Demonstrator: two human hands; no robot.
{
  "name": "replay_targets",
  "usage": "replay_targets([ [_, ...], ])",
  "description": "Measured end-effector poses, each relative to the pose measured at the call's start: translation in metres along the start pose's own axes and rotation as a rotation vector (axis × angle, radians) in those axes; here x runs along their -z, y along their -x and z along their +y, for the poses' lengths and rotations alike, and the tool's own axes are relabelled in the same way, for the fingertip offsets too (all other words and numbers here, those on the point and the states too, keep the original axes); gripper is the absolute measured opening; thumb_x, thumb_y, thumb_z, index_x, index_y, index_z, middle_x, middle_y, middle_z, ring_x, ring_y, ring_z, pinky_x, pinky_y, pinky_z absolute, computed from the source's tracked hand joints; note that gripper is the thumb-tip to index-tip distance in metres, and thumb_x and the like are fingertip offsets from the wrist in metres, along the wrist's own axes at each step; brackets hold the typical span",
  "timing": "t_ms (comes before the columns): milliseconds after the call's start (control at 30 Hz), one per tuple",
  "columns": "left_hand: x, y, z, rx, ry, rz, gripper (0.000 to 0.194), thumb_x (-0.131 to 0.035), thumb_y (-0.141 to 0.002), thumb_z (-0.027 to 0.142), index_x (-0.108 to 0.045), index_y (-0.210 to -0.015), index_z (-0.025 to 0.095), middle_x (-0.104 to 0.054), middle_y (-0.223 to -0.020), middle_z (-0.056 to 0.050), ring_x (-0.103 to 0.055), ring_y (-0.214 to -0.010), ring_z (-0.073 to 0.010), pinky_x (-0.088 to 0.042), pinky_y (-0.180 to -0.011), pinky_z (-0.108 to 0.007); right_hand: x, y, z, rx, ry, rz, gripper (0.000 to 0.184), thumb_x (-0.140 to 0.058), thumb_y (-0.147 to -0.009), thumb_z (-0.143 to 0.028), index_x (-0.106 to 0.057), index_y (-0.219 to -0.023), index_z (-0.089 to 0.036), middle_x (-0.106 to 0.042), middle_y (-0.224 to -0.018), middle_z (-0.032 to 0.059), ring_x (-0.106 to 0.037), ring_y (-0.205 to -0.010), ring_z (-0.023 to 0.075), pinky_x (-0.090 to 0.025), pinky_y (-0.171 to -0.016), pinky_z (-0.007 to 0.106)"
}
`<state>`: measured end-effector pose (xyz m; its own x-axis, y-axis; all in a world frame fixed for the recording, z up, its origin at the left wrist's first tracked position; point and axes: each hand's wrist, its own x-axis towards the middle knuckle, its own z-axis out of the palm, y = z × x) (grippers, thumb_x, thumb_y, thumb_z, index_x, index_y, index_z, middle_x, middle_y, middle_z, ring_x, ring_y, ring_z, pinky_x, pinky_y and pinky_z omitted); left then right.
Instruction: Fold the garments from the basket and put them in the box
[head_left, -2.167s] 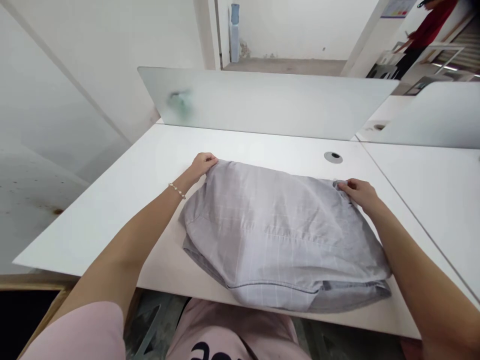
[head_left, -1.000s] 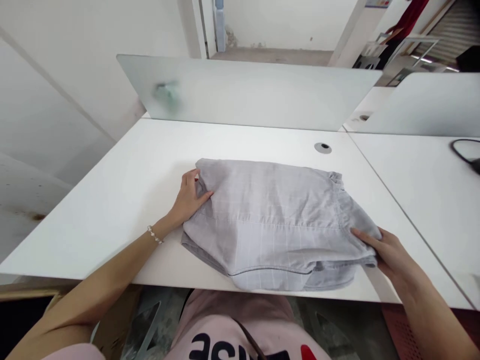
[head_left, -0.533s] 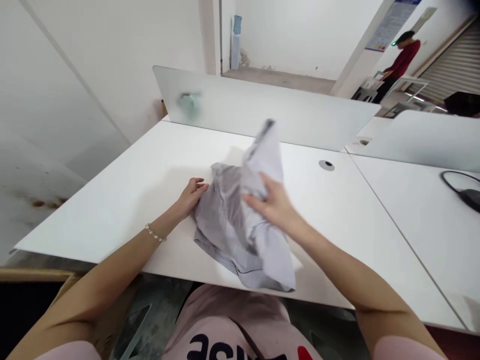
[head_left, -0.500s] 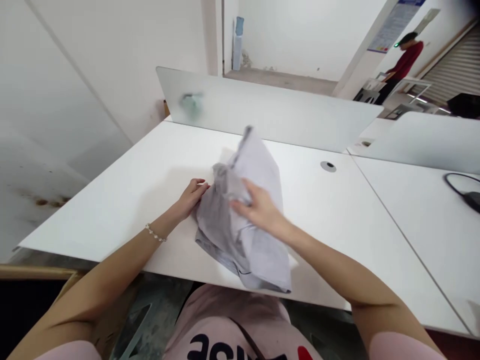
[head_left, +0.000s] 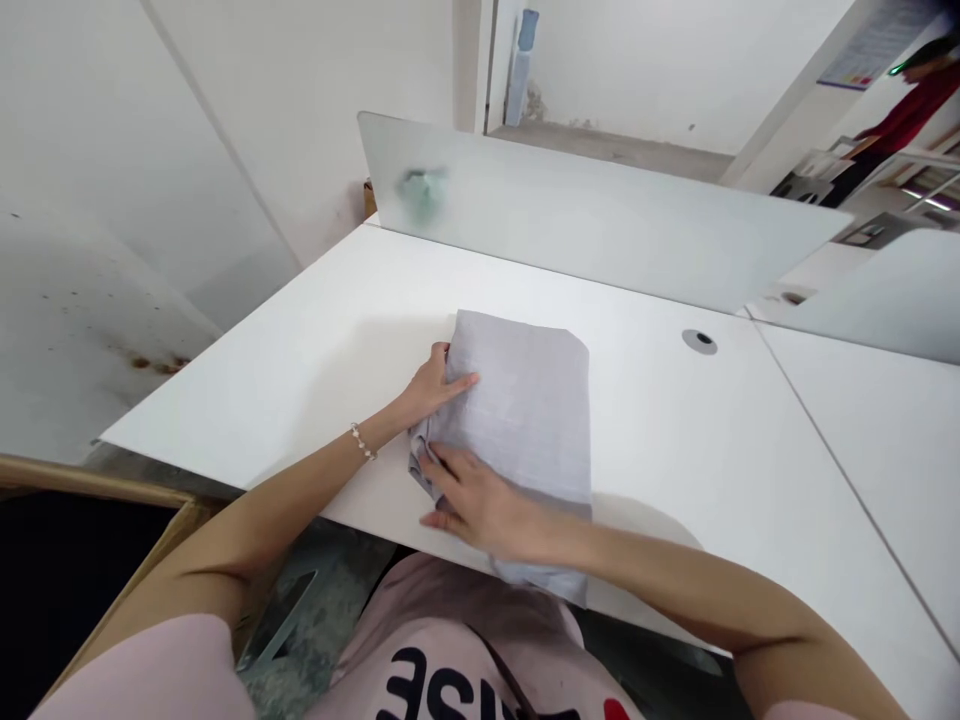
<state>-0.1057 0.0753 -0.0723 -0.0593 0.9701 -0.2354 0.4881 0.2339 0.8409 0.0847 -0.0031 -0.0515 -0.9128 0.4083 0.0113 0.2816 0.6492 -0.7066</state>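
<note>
A light grey folded cloth (head_left: 525, 400), perhaps a garment, lies flat near the front edge of the white table. My left hand (head_left: 435, 385) grips its left edge, the thumb on top and the other fingers partly hidden beside or beneath it. Across the lower part reaches my right hand (head_left: 480, 500), its fingers closed at the bunched lower left edge. The right forearm covers some of the cloth, whose bottom corner hangs near the table's front edge.
A frosted divider (head_left: 600, 215) runs along the back of the white table (head_left: 315, 350). A round cable hole (head_left: 700, 341) sits at the right, before a seam. A water dispenser (head_left: 520, 70) and a person in red (head_left: 911, 110) are farther back.
The cloth, raised and crumpled before, now lies flat with a smooth top. My left hand has taken its left edge; my right hand has moved down to the lower left edge. The view has shifted left.
</note>
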Motion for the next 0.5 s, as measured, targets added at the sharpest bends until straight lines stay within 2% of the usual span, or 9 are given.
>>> replay_targets([
  [67, -0.002, -0.001, 0.002, -0.019, -0.060, -0.002, 0.073, -0.072, -0.079, 0.060, -0.039, -0.130, 0.019, -0.060, -0.128, -0.016, -0.061, -0.114, -0.0326, -0.050, -0.095, -0.045, -0.008, 0.017, -0.012, 0.101, 0.116, -0.040, 0.066, -0.057, -0.100, -0.040, -0.040, -0.150, 0.000, -0.029, -0.155, 0.0332, -0.030, -0.147, 0.0408, -0.034, -0.119, 0.057],
  [133, -0.002, -0.002, 0.001, -0.056, -0.106, 0.001, 0.076, -0.075, -0.077, 0.059, -0.039, -0.131, 0.020, -0.061, -0.126, -0.016, -0.062, -0.113, -0.0331, -0.051, -0.094, -0.045, -0.008, 0.032, -0.021, 0.156, 0.171, -0.082, 0.059, -0.060, -0.099, -0.033, -0.046, -0.146, -0.001, -0.027, -0.156, 0.0341, -0.025, -0.149, 0.0420, -0.030, -0.120, 0.059],
  [200, -0.002, -0.002, 0.001, -0.073, -0.116, 0.017, 0.078, -0.078, -0.074, 0.057, -0.040, -0.132, 0.020, -0.062, -0.125, -0.015, -0.062, -0.114, -0.0330, -0.051, -0.095, -0.045, 0.001, 0.045, -0.025, 0.167, 0.131, -0.120, 0.053, -0.059, -0.099, -0.031, -0.050, -0.145, -0.006, -0.034, -0.156, 0.0283, -0.029, -0.149, 0.0372, -0.029, -0.122, 0.056],
  [267, -0.001, -0.001, 0.001, -0.051, -0.081, 0.029, 0.080, -0.080, -0.073, 0.056, -0.041, -0.133, 0.020, -0.062, -0.124, -0.014, -0.062, -0.115, -0.0323, -0.051, -0.097, -0.046, 0.019, 0.059, -0.023, 0.106, 0.024, -0.114, 0.052, -0.055, -0.102, -0.035, -0.048, -0.148, -0.012, -0.040, -0.155, 0.0207, -0.037, -0.146, 0.0301, -0.034, -0.122, 0.050],
  [333, 0.001, 0.002, 0.003, 0.015, 0.011, 0.016, 0.080, -0.080, -0.073, 0.054, -0.042, -0.133, 0.019, -0.062, -0.127, -0.015, -0.061, -0.116, -0.0316, -0.053, -0.097, -0.047, 0.040, 0.076, -0.013, -0.012, -0.048, -0.006, 0.050, -0.050, -0.104, -0.039, -0.048, -0.149, -0.018, -0.042, -0.155, 0.0146, -0.043, -0.143, 0.0261, -0.042, -0.118, 0.046],
  [400, 0.004, 0.007, 0.008, 0.113, 0.181, -0.021, 0.077, -0.082, -0.072, 0.053, -0.046, -0.132, 0.019, -0.059, -0.133, -0.017, -0.061, -0.119, -0.0311, -0.054, -0.098, -0.046, 0.056, 0.096, 0.001, -0.154, -0.041, 0.184, 0.046, -0.047, -0.104, -0.039, -0.050, -0.147, -0.024, -0.044, -0.154, 0.0109, -0.046, -0.141, 0.0252, -0.049, -0.113, 0.044],
  [500, 0.009, 0.016, 0.020, 0.295, 0.487, -0.134, 0.067, -0.085, -0.071, 0.049, -0.057, -0.121, 0.015, -0.059, -0.137, -0.020, -0.062, -0.121, -0.0320, -0.057, -0.099, -0.044, 0.062, 0.129, 0.022, -0.351, 0.024, 0.450, 0.040, -0.051, -0.102, -0.038, -0.055, -0.141, -0.030, -0.051, -0.147, 0.0077, -0.054, -0.133, 0.0250, -0.055, -0.105, 0.044],
])
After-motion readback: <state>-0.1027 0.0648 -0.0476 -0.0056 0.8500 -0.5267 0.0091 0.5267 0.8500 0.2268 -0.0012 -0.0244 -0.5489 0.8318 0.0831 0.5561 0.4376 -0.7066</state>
